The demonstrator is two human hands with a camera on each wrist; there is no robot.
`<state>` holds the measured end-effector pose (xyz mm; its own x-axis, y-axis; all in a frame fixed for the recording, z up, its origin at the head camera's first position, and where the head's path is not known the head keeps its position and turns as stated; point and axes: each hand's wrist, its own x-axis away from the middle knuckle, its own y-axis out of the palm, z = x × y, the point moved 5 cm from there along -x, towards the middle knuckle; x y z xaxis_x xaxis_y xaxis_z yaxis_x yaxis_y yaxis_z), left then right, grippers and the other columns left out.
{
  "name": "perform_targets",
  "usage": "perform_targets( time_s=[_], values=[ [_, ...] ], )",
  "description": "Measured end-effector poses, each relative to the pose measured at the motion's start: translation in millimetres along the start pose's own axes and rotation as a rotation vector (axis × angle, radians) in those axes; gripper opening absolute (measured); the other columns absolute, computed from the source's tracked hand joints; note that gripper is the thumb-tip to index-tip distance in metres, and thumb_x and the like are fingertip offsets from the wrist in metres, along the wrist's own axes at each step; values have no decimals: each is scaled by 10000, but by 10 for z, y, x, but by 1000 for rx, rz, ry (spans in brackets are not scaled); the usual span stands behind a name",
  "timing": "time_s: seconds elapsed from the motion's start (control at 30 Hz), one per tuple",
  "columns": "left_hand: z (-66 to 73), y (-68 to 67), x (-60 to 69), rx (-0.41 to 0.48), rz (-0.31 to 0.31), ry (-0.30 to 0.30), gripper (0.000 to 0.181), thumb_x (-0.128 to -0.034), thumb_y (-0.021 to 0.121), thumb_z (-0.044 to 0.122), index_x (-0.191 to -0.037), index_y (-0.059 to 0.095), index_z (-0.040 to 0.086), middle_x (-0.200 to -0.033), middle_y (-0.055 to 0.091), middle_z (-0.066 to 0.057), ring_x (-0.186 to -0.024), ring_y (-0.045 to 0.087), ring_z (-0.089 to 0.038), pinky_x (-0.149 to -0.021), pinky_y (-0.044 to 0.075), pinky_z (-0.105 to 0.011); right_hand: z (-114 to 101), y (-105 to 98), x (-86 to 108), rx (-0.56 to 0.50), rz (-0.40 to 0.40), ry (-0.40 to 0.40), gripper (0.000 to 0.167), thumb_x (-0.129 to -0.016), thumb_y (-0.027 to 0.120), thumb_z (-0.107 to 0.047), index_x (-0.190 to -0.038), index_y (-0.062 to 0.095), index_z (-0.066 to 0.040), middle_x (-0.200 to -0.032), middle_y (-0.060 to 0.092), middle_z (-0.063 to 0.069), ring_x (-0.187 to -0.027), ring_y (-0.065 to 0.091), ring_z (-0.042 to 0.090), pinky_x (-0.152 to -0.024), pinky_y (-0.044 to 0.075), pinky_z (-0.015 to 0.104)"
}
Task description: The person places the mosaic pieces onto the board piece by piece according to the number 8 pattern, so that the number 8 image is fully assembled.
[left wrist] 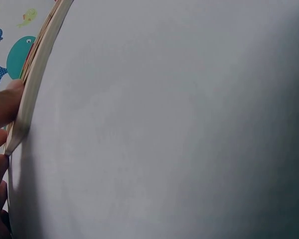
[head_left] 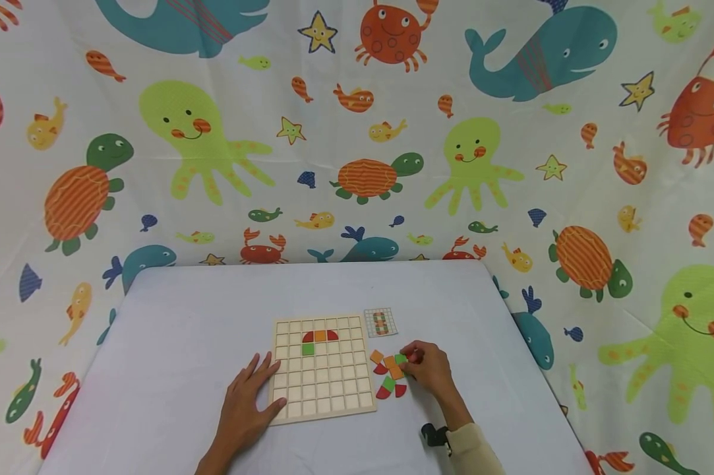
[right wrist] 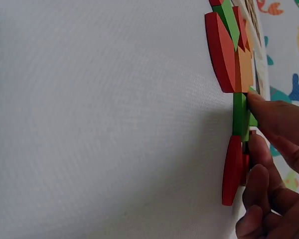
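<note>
A wooden grid board point(head_left: 327, 389) lies on the table, with a red quarter-round, an orange square point(head_left: 320, 336), another red quarter-round and a green square point(head_left: 308, 349) in its upper cells. My left hand point(head_left: 246, 402) rests at the board's left edge, fingers spread; in the left wrist view its thumb point(left wrist: 7, 102) touches the rim. Right of the board lies a loose group of red, green and orange pieces point(head_left: 394, 368). Over them, my right hand point(head_left: 430, 369) has bent fingers and pinches a green square point(right wrist: 240, 117); red pieces point(right wrist: 231, 172) lie close by its fingertips, partly hidden.
A small pattern card point(head_left: 380, 322) lies by the board's upper right corner. White cloth covers the table point(head_left: 202, 316). Behind it hangs a curtain point(head_left: 357, 218) printed with sea animals. A black device point(head_left: 435, 435) sits at the right wrist.
</note>
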<state>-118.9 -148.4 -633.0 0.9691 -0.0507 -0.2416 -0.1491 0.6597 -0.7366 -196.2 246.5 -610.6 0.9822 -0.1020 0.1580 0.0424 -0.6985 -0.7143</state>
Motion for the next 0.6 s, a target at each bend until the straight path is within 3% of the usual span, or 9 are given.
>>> perform_targets(
  time_s=[0.23,0.47,0.6],
  values=[
    [4,0,2,-1,-4,-3,756,-793,901,346,-1476,637,158,-1634,521,-114,-1539,403,-442,-1179,302,-672,-45,-2,14,-75,18,-23,178,-871,853,-48,-943,719,-140,-832,636,25,-757,566,184,-577,516,269],
    [8,-8,8,5,6,4,751,-797,899,357,-1471,642,149,-1626,529,-121,-1531,413,-450,-1173,305,-676,-174,46,29,-166,92,-58,146,-885,847,-56,-938,744,-145,-818,674,18,-742,553,172,-594,469,215],
    [3,-8,6,8,14,9,752,-798,903,354,-1471,641,147,-1623,533,-120,-1532,416,-449,-1170,307,-677,-311,156,6,-244,62,-66,145,-891,846,-85,-946,745,-172,-839,682,12,-735,548,174,-579,464,231]
  ],
)
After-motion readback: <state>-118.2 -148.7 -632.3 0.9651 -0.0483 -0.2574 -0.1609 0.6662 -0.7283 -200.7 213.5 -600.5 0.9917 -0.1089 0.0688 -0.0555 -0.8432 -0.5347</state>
